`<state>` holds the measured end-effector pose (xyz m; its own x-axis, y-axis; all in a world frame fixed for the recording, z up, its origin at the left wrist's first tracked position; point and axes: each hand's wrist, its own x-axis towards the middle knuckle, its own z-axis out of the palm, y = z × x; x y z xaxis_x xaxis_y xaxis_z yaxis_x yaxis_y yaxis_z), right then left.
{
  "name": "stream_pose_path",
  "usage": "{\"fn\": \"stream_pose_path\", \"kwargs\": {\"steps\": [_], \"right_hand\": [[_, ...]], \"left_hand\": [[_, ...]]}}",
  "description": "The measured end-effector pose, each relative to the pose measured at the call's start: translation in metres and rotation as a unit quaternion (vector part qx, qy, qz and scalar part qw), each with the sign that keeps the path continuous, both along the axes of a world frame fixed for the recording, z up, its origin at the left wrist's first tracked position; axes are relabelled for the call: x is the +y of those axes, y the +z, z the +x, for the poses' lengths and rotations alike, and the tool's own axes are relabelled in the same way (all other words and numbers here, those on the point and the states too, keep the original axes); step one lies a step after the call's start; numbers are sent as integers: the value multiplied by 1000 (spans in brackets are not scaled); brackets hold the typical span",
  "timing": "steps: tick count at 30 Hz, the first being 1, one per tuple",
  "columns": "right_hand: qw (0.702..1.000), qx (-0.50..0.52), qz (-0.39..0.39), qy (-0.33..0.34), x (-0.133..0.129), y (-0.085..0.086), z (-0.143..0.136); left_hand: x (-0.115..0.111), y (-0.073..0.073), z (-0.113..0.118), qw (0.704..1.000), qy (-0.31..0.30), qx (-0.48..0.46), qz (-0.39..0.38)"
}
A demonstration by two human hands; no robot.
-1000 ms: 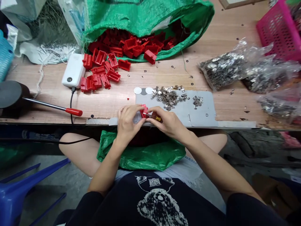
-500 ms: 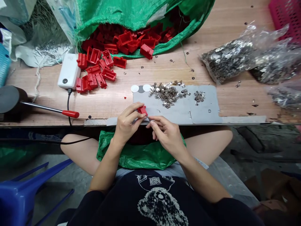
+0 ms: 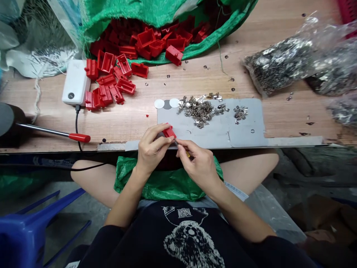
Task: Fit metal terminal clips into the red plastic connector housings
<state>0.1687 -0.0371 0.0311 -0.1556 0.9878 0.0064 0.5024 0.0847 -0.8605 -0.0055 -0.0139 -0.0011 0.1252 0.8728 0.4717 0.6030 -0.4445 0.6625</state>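
Observation:
A small red plastic case is pinched in my left hand just above the table's front edge. Closed around a thin screwdriver with a yellow part on its handle, my right hand holds the metal shaft against the case's lower right corner. Small metal clips lie in a pile on the grey mat beyond my hands, with a smaller cluster to the right. More red cases lie loose at the left.
A green sack of red cases stands at the back. A white power bank and a red-tipped lever are at the left. Clear bags of metal pieces lie at the right. A green cloth covers my lap.
The view has shifted slightly. My right hand has turned a little on the screwdriver, and its yellow part now shows. My left hand still holds the red case.

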Motion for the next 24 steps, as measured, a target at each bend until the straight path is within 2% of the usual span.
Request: {"fn": "stream_pose_path", "kwargs": {"steps": [4,8,11,16,21,24], "right_hand": [[1000,6,-15,5,2,-4,0],[997,62,-44,14,2,-7,2],[997,73,-35,14,0,-8,2],[999,28,-13,18,-1,-6,-1],[995,-69,61,45,2,0,-2],[993,-70,69,64,2,-3,0]], "left_hand": [[0,0,0,1000,4,-4,4],[0,3,-2,1000,-10,-10,8],[1,5,-4,1000,-20,-4,13],[1,5,-3,1000,-13,1,-1],[-2,3,0,1000,2,2,0],[-2,3,0,1000,4,1,10]]}}
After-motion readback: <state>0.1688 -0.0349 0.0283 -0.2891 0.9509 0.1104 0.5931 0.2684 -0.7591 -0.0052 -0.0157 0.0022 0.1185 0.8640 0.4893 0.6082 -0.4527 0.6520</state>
